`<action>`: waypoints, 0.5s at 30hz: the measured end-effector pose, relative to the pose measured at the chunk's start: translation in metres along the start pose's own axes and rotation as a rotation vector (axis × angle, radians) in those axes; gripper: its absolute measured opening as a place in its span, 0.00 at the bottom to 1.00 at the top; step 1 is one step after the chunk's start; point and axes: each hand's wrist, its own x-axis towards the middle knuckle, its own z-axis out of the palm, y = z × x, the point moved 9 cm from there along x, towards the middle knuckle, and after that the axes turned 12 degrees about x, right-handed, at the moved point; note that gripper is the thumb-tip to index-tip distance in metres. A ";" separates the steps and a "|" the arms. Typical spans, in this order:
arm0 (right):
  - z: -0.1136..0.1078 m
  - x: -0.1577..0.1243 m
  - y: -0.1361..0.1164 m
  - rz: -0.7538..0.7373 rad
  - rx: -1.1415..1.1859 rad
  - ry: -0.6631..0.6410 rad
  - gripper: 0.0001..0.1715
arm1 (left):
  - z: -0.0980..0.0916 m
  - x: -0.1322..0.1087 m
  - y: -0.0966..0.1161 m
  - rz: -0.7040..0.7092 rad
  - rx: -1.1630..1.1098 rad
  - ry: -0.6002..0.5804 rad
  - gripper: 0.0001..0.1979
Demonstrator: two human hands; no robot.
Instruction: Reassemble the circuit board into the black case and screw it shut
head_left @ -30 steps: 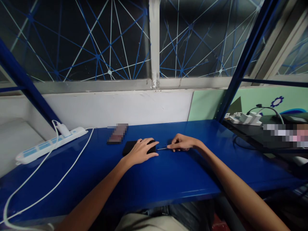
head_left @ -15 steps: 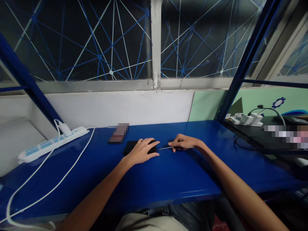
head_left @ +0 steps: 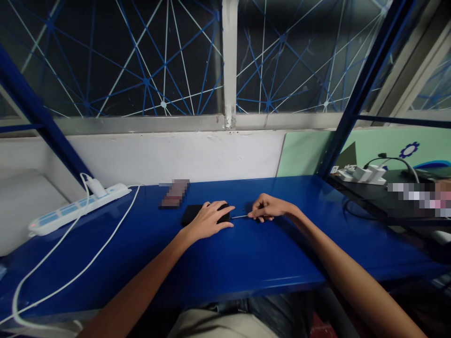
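My left hand lies over a flat black box-like object on the blue table. Its thumb is at the near side and its other fingers reach across to the far edge, spread apart. What exactly the black object is, I cannot make out. Just to the right, my right hand is closed in a pinch on a thin screwdriver. The metal shaft points left, its tip at or close to the black object's right side. Fingers hide the handle.
A blurred-out flat object lies on the blue table behind the black one. At left are a white power strip and looping white cable. White adapters sit at right. Blue frame posts flank the table.
My right fingers have shifted their grip on the screwdriver, and its yellow band no longer shows. My left hand stays on the black object.
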 end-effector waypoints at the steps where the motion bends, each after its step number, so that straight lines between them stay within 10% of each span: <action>1: 0.002 0.000 0.001 0.003 0.015 -0.013 0.25 | 0.001 0.000 0.000 -0.001 0.000 0.005 0.28; 15: 0.005 -0.001 0.007 0.103 0.048 -0.007 0.27 | 0.001 0.001 -0.006 -0.031 0.003 0.007 0.32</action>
